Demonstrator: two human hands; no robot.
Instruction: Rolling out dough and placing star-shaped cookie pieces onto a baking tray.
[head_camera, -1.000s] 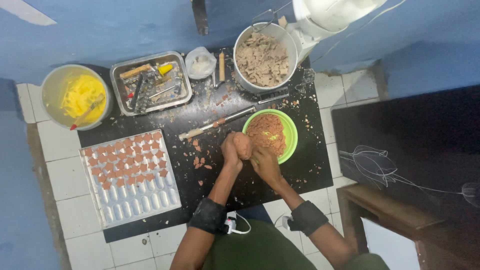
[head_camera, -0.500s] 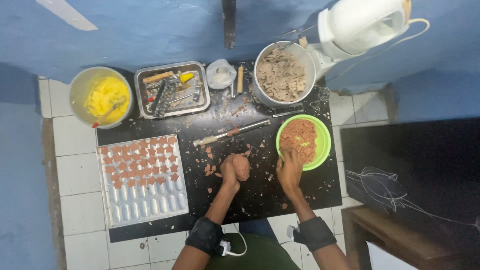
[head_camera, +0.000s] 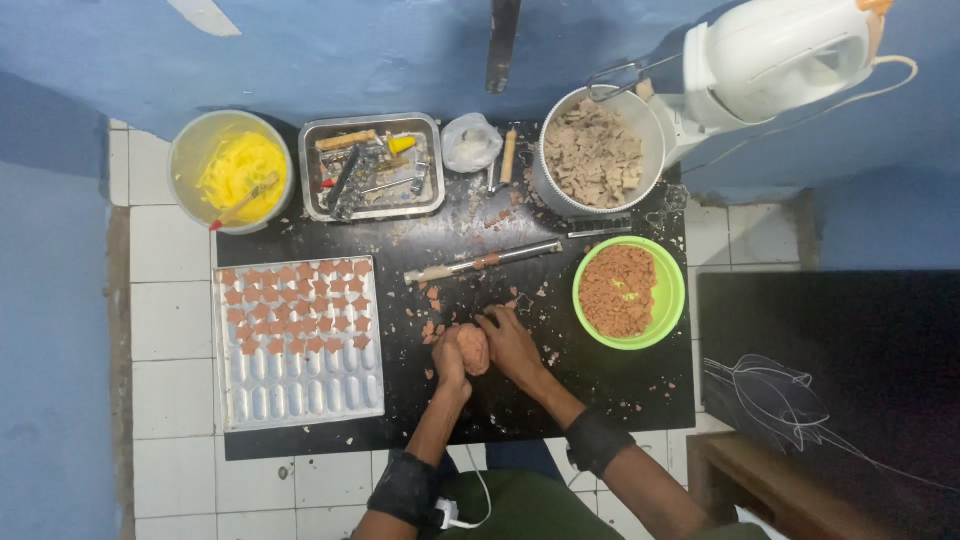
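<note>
Reddish-brown dough lump (head_camera: 473, 349) pressed between left hand (head_camera: 449, 352) and right hand (head_camera: 511, 345), both grips clasping it just above black bench (head_camera: 600, 390). White mould tray (head_camera: 298, 340): upper rows filled with star pieces, lower rows unfilled. Green bowl (head_camera: 665, 295) holding dough crumbs.

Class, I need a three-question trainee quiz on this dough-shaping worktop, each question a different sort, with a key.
1. True or false: both hands press one lump of dough.
2. The tray of star-shaped pieces lies on which side of the hands? A) left B) right C) behind the mixer
3. Fill in: the green bowl holds reddish ____.

Key: 1 true, left hand and right hand cup it together; 2 A; 3 crumbs.
</note>
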